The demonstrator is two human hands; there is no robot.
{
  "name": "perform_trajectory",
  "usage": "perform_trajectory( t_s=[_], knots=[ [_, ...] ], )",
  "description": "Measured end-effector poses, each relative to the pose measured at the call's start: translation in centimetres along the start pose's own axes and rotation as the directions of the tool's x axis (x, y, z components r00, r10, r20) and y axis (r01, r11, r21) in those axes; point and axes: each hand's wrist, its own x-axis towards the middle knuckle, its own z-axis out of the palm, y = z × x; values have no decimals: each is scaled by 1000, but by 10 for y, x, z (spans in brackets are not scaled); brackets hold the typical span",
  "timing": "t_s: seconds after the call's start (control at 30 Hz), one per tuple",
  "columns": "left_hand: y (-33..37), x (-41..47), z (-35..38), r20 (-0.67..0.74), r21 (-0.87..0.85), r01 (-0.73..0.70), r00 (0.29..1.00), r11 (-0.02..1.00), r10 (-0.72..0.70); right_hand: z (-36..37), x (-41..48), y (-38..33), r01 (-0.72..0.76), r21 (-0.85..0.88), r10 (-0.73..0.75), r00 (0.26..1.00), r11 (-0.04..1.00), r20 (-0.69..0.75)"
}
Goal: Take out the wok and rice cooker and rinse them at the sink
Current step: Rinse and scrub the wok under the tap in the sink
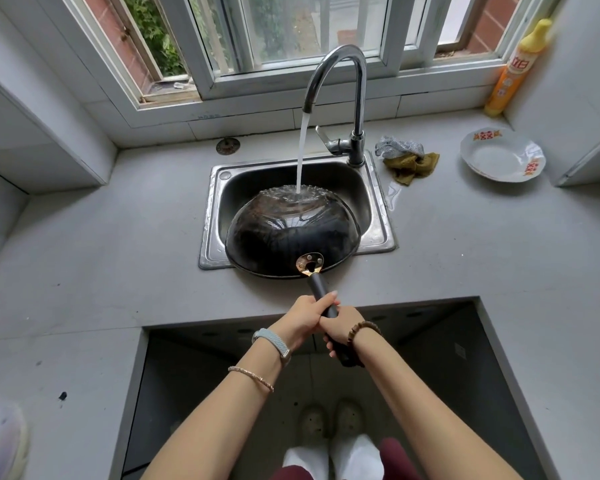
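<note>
Wok [291, 237] is upside down over the sink [209, 216], its near rim overhanging the sink's front edge; can't tell if it rests there. Water from the tap [355, 84] hits its back. Left hand [307, 315] is wrapped round the handle [321, 289] nearer the pan, and right hand [342, 329] grasps the end. It looks like heavy, rigid metal, front-weighted, and the wet shell is likely slippery. The dry handle is the place to hold, two-handed. No rice cooker in sight.
</note>
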Motion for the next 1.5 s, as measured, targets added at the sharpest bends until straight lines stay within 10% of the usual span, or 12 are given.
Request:
perform_trajectory(
  t_s=[1.5],
  knots=[
    [78,-13,50,-217,694,24,960,720,177,-54,-26,-8,28,473,-152,962,881,228]
  ],
)
